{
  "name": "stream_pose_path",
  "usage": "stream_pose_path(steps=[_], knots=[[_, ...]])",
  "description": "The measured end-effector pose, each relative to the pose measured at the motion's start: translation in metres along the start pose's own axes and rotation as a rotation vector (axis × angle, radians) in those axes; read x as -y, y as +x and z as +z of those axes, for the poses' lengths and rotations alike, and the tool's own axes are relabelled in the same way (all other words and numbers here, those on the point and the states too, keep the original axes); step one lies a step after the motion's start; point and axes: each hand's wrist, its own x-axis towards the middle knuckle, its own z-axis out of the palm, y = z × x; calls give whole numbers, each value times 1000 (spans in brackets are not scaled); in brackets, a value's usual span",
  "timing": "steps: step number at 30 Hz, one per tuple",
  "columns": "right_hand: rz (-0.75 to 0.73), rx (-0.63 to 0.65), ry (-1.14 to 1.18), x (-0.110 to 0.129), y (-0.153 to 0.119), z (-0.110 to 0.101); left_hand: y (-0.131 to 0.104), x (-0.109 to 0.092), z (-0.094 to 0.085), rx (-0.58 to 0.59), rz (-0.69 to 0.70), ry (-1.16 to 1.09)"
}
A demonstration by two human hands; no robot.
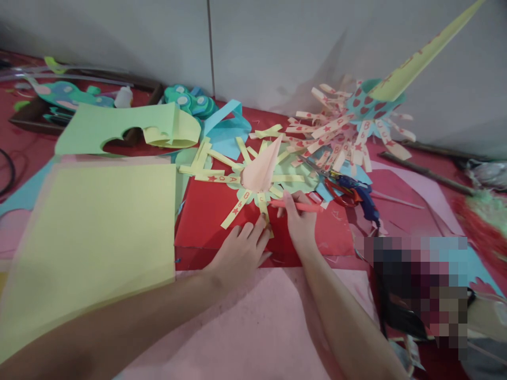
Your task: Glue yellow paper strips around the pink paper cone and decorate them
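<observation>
My right hand (299,221) is closed round a red marker (312,208), its tip at a yellow paper strip (262,202) where a red "C" shows. My left hand (245,245) lies with fingers spread, fingertips pressing the lower part of that strip. The strip belongs to a paper craft with a pale pink cone (261,168) on a scalloped green base and yellow strips radiating out. Two neighbouring strips carry red letters and stars: one reads "B b" (236,210), the other "A a" (216,178). A red sheet (206,221) lies underneath.
Large yellow sheets (95,221) lie left, beside a green cut-out sheet (119,124). Red-handled scissors (340,193) and a blue-handled tool (366,203) lie right. Behind stands a decorated paper craft with a tall yellow cone (428,55). A wall (257,47) bounds the back.
</observation>
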Motion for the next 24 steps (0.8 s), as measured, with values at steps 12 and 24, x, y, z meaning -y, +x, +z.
stream_pose_path(steps=[12,24], knots=[[33,12,-88,2,-3,0,-3,-1,4,-65,99,14],[-1,53,-129,-2,-2,0,-2,1,6,-61,109,1]])
